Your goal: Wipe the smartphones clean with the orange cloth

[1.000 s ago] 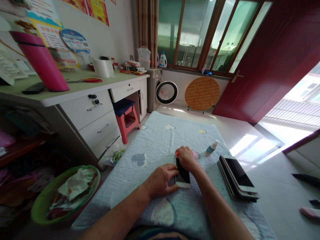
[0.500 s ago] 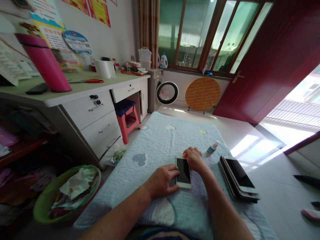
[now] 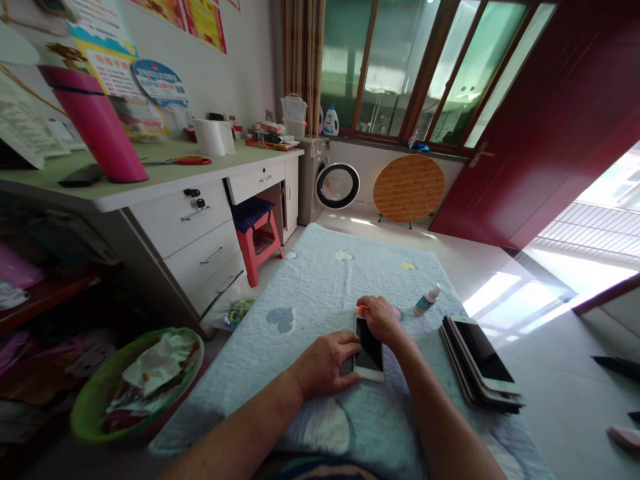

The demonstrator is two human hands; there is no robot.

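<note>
A white smartphone (image 3: 371, 347) with a dark screen lies face up on a pale blue quilted cover (image 3: 320, 267). My left hand (image 3: 327, 363) grips its left edge, fingers on the side and thumb near the lower corner. At the phone's top end, my right hand (image 3: 381, 319) pinches a small orange piece (image 3: 361, 311) against the glass; the fingers cover most of it, so its kind is hidden. A small spray bottle (image 3: 427, 300) with a white cap stands to the right of that hand. Farther right lies a stack of phones or tablets (image 3: 483, 360), the top one white-framed.
On the left stand a desk (image 3: 210, 213) with drawers and a red stool (image 3: 257, 240). A green basin (image 3: 83, 417) with crumpled paper sits on the floor at lower left. A washing machine (image 3: 306, 180) with its door open and a round wooden tabletop (image 3: 409, 187) are beyond the cover.
My right hand has slid left across the phone's top end with the orange piece. My left hand keeps its place on the phone. The whole view has shifted slightly.
</note>
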